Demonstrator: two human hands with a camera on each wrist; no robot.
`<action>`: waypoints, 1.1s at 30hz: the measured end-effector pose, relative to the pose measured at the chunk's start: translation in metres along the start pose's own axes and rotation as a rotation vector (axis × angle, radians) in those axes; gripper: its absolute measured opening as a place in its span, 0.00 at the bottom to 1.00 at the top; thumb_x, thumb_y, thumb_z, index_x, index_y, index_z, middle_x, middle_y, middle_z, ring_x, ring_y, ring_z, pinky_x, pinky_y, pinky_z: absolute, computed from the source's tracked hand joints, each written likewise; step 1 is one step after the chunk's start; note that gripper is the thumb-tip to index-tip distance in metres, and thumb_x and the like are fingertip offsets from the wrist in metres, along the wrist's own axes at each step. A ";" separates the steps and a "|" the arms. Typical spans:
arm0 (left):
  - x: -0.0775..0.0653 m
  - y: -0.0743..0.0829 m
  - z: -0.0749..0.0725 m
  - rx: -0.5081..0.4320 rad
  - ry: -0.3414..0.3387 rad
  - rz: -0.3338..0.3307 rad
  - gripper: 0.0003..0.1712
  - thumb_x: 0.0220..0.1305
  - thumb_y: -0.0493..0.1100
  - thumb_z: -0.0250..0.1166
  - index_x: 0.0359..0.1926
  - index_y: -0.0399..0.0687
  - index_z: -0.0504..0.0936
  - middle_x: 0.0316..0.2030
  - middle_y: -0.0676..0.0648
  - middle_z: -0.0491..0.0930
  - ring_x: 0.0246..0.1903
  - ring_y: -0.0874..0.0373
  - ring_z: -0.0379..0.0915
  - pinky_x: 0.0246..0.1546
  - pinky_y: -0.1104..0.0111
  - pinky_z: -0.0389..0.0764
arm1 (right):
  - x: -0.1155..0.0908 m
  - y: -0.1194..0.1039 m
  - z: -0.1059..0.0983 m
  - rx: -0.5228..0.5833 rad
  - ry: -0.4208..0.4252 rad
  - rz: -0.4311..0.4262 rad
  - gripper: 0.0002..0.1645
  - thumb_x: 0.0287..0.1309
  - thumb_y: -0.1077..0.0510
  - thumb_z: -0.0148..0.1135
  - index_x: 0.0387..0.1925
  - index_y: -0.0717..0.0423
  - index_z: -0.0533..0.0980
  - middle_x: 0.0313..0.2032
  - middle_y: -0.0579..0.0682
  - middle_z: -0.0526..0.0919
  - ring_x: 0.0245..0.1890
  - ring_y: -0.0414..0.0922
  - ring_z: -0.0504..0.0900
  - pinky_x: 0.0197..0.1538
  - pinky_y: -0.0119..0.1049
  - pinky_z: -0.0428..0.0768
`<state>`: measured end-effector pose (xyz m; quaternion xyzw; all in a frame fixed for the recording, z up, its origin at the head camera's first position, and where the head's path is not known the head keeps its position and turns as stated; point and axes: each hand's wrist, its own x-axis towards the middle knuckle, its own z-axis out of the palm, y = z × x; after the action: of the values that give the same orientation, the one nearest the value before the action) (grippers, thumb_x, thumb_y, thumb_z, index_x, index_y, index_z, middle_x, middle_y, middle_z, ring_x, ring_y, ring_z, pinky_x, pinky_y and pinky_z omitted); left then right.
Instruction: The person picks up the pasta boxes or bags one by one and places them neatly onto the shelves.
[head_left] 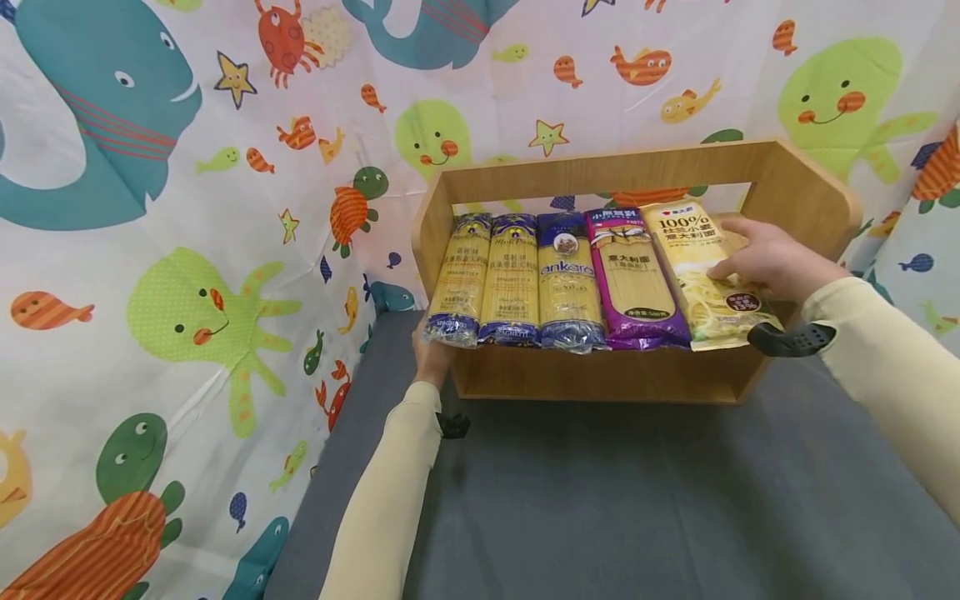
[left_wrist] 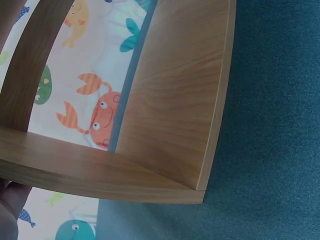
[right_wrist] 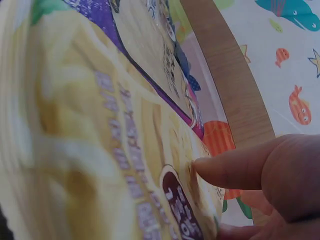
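Observation:
A wooden shelf rack (head_left: 600, 375) stands on the dark surface, with a row of pasta packs lying along its upper part. My left hand (head_left: 432, 354) grips the left side panel (left_wrist: 90, 172), low beside the leftmost spaghetti pack (head_left: 460, 279). Part of this hand is hidden behind the panel. At the right end of the row, my right hand (head_left: 776, 258) holds a yellow pasta pack (head_left: 693, 267), which leans slightly. The thumb (right_wrist: 235, 162) presses its front, and the other fingers go round its side, partly out of sight. Touching it on the left is a purple pasta pack (head_left: 637, 279).
Another spaghetti pack (head_left: 512, 279) and a blue ankara pasta pack (head_left: 568, 283) fill the middle of the row. Behind the rack hangs a sea-animal curtain (head_left: 480, 108), which also runs along the left side. The grey-blue table surface (head_left: 600, 500) spreads in front.

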<state>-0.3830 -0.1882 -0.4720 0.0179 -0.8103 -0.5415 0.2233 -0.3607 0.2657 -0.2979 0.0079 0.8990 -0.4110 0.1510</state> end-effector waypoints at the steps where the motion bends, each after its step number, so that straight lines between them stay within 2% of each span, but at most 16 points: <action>1: 0.000 0.000 0.001 -0.004 -0.003 -0.002 0.26 0.74 0.53 0.55 0.66 0.46 0.77 0.50 0.36 0.86 0.44 0.44 0.79 0.50 0.50 0.77 | -0.002 0.001 0.000 -0.007 0.012 0.005 0.57 0.70 0.55 0.59 0.81 0.51 0.30 0.68 0.76 0.52 0.50 0.59 0.75 0.42 0.41 0.80; 4: -0.001 0.000 0.003 -0.009 -0.019 -0.021 0.26 0.74 0.54 0.55 0.66 0.47 0.76 0.52 0.37 0.86 0.44 0.45 0.79 0.50 0.52 0.78 | -0.009 0.002 0.001 -0.029 0.053 0.020 0.58 0.70 0.51 0.59 0.80 0.54 0.29 0.70 0.78 0.48 0.57 0.65 0.66 0.44 0.41 0.77; 6: -0.001 0.000 0.003 -0.019 -0.025 -0.029 0.26 0.74 0.54 0.55 0.66 0.48 0.76 0.52 0.38 0.86 0.42 0.47 0.78 0.48 0.54 0.78 | -0.013 0.001 0.004 -0.055 0.081 0.009 0.57 0.70 0.51 0.58 0.80 0.55 0.29 0.70 0.78 0.51 0.58 0.66 0.65 0.45 0.40 0.75; 11: 0.002 0.000 0.001 -0.072 -0.006 -0.038 0.25 0.73 0.54 0.56 0.64 0.48 0.79 0.52 0.38 0.85 0.43 0.49 0.76 0.48 0.57 0.76 | -0.016 -0.004 0.013 -0.093 0.130 -0.032 0.57 0.69 0.53 0.59 0.81 0.56 0.31 0.68 0.81 0.60 0.58 0.66 0.70 0.40 0.34 0.73; 16: 0.004 0.000 0.000 -0.092 0.008 -0.043 0.27 0.72 0.53 0.56 0.65 0.46 0.78 0.54 0.37 0.85 0.46 0.46 0.78 0.50 0.56 0.76 | -0.013 -0.005 0.019 -0.051 0.150 -0.039 0.56 0.70 0.55 0.58 0.81 0.54 0.31 0.70 0.82 0.58 0.60 0.66 0.71 0.39 0.34 0.76; 19: 0.004 -0.002 0.000 -0.086 0.015 -0.041 0.27 0.72 0.53 0.56 0.64 0.44 0.78 0.52 0.36 0.85 0.45 0.45 0.78 0.49 0.56 0.77 | -0.012 -0.001 0.022 -0.022 0.162 -0.038 0.57 0.70 0.55 0.59 0.81 0.53 0.30 0.72 0.82 0.54 0.67 0.70 0.67 0.52 0.46 0.79; 22: 0.004 -0.004 0.000 -0.065 0.008 -0.037 0.27 0.71 0.53 0.56 0.64 0.45 0.78 0.51 0.36 0.86 0.43 0.45 0.78 0.47 0.57 0.76 | -0.015 0.005 0.022 0.013 0.170 -0.035 0.58 0.70 0.54 0.60 0.80 0.54 0.28 0.73 0.81 0.52 0.72 0.73 0.59 0.67 0.61 0.69; 24: 0.005 -0.006 0.000 -0.051 0.002 -0.034 0.27 0.71 0.53 0.57 0.65 0.45 0.78 0.50 0.36 0.86 0.41 0.46 0.78 0.47 0.56 0.76 | -0.018 0.010 0.021 0.034 0.169 -0.042 0.58 0.70 0.54 0.59 0.80 0.56 0.28 0.73 0.81 0.52 0.73 0.73 0.57 0.70 0.64 0.63; 26: 0.007 -0.008 0.000 -0.029 -0.002 -0.028 0.27 0.70 0.53 0.57 0.65 0.46 0.77 0.50 0.37 0.86 0.41 0.47 0.78 0.47 0.56 0.76 | -0.022 0.015 0.020 0.037 0.170 -0.048 0.57 0.70 0.53 0.59 0.80 0.58 0.29 0.72 0.81 0.54 0.73 0.72 0.60 0.65 0.57 0.73; 28: 0.008 -0.010 -0.002 -0.035 -0.004 -0.024 0.27 0.71 0.52 0.58 0.65 0.46 0.78 0.51 0.36 0.86 0.42 0.47 0.78 0.47 0.55 0.76 | -0.028 0.020 0.021 0.030 0.170 -0.061 0.56 0.71 0.53 0.58 0.80 0.61 0.31 0.71 0.81 0.57 0.71 0.71 0.62 0.55 0.41 0.80; 30: 0.009 -0.013 -0.007 -0.028 -0.013 -0.019 0.27 0.71 0.53 0.57 0.65 0.45 0.77 0.52 0.36 0.85 0.43 0.46 0.78 0.48 0.54 0.76 | -0.035 0.027 0.024 0.024 0.189 -0.084 0.53 0.72 0.54 0.56 0.80 0.64 0.34 0.69 0.81 0.60 0.61 0.55 0.79 0.44 0.27 0.79; 31: 0.009 -0.014 -0.010 -0.025 -0.022 -0.011 0.27 0.71 0.52 0.57 0.66 0.45 0.77 0.52 0.36 0.85 0.43 0.46 0.77 0.48 0.54 0.76 | -0.039 0.031 0.027 0.019 0.202 -0.092 0.52 0.73 0.54 0.56 0.80 0.66 0.35 0.68 0.81 0.62 0.53 0.46 0.84 0.38 0.23 0.77; 33: 0.009 -0.016 -0.018 0.016 -0.056 -0.010 0.28 0.72 0.52 0.56 0.67 0.44 0.76 0.54 0.35 0.84 0.44 0.45 0.77 0.49 0.53 0.76 | -0.047 0.042 0.033 0.005 0.238 -0.115 0.48 0.74 0.53 0.54 0.79 0.69 0.39 0.66 0.82 0.65 0.43 0.38 0.84 0.35 0.22 0.76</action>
<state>-0.3880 -0.2131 -0.4772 0.0087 -0.8204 -0.5365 0.1974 -0.3008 0.2742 -0.3363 0.0056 0.9085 -0.4173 0.0195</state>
